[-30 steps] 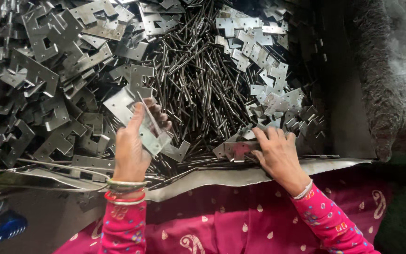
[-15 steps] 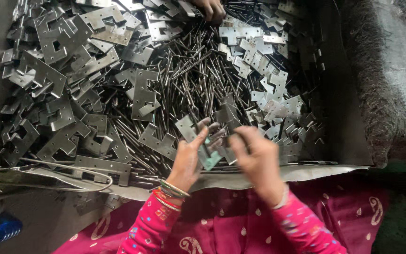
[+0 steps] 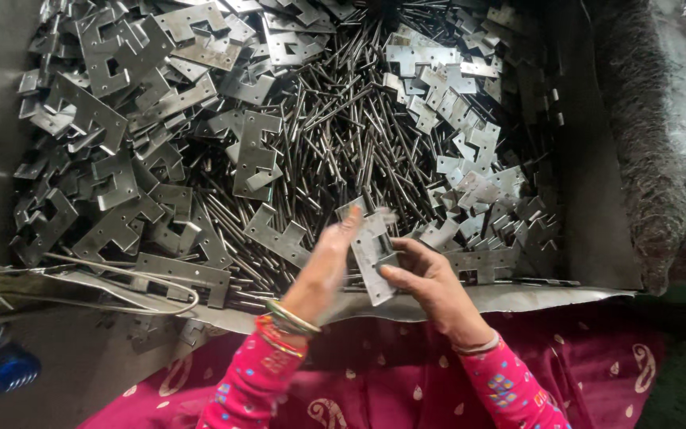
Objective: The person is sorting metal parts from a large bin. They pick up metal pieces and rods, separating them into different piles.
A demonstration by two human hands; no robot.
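Observation:
My right hand [image 3: 429,282] grips a flat grey metal hinge plate [image 3: 372,249], held upright over the near edge of the pile. My left hand [image 3: 323,266] is blurred with motion and presses against the plate's left side; its fingers look closed on that edge. Both wrists carry bangles and both sleeves are pink with a pattern. Beneath the hands lies a heap of thin dark metal pins [image 3: 335,151], flanked by heaps of notched metal hinge plates [image 3: 121,159].
A smaller heap of hinge plates [image 3: 478,159] lies at the right of the pins. A grey sheet-metal tray rim [image 3: 518,295] runs along the front. A bent wire [image 3: 121,286] lies at the front left. Grey fuzzy material [image 3: 660,135] borders the right side.
My left hand brought a hinge plate from the left of the pile to the middle. My right hand rose off the pile and now grips the plate with it.

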